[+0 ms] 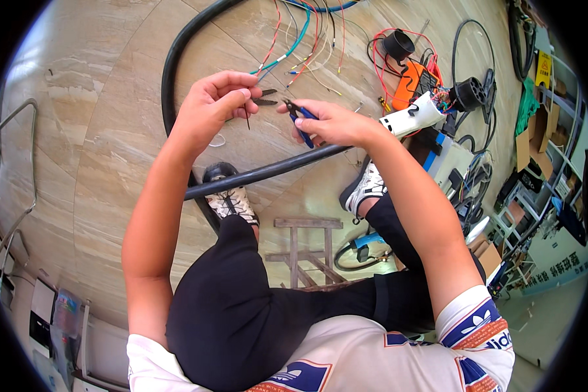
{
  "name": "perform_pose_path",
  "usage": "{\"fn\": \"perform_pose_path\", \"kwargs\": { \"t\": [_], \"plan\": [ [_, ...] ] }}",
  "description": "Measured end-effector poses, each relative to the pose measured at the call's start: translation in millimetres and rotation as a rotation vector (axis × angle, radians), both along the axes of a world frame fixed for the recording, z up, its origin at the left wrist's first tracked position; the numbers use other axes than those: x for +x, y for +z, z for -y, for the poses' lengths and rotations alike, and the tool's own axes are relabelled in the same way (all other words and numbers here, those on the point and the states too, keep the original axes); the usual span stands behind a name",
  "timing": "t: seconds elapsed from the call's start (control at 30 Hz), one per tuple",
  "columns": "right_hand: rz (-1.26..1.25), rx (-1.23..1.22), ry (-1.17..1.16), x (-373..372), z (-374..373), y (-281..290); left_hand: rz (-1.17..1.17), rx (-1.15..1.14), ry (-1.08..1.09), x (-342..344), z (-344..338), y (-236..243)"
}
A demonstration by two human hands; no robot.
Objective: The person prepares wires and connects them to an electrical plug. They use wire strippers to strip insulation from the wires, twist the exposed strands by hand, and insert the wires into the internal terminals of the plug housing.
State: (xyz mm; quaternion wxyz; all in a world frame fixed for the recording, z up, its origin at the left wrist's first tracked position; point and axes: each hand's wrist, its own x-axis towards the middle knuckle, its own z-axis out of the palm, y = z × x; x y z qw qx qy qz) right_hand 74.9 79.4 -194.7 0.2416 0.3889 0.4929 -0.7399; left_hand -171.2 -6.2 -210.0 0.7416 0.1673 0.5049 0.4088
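My left hand (219,104) is closed in a pinch on dark, narrow strips (265,101); two point toward the right hand. A thin dark end (247,119) hangs below its fingers. Close behind the fingertips, a teal wire (287,55) and a red-and-white wire (272,46) run up and away; whether the fingers hold them too, I cannot tell. In my right hand (330,124) is a pair of blue-handled side cutters (302,122), its jaws turned toward the strips but apart from them.
A thick black cable (171,72) loops round the left and crosses above my shoes (232,202). Loose wire ends (317,52) lie on the tiled floor ahead. To the right are an orange meter (411,83), a white tube (415,116) and a black round connector (467,95). A wooden stool (307,223) stands below.
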Motion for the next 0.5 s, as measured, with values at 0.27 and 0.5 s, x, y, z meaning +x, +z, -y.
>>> {"fn": "perform_pose_path", "kwargs": {
  "t": [0.27,0.5],
  "plan": [
    [-0.060,0.126,0.127,-16,-10,16,-0.023,0.087,-0.132,3,-1,5],
    [-0.003,0.222,0.228,-28,-15,21,-0.022,0.110,-0.132,4,-4,3]
  ]
}}
